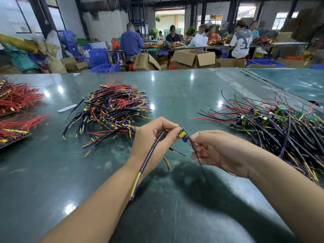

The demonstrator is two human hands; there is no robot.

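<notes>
Mid-batch, seemingly: left grip [154, 135] pinches one board [182, 134] and its cable [154, 148]; right grip [219, 151] pinches its thin leads [193, 148]; large heaps [114, 109] lie on the surface [175, 88].

Your table [175, 88] has a glossy green top. Ahead of you, left of centre, lies a pile of wired boards [114, 109]. A white strip [67, 108] lies just beside its left edge. A second pile [280, 127], with green boards showing on top, lies at your right. Red wire bundles [17, 99] lie at your far left. Beyond the table stand open boxes [194, 57], blue crates [99, 57] and seated people [130, 41].
</notes>
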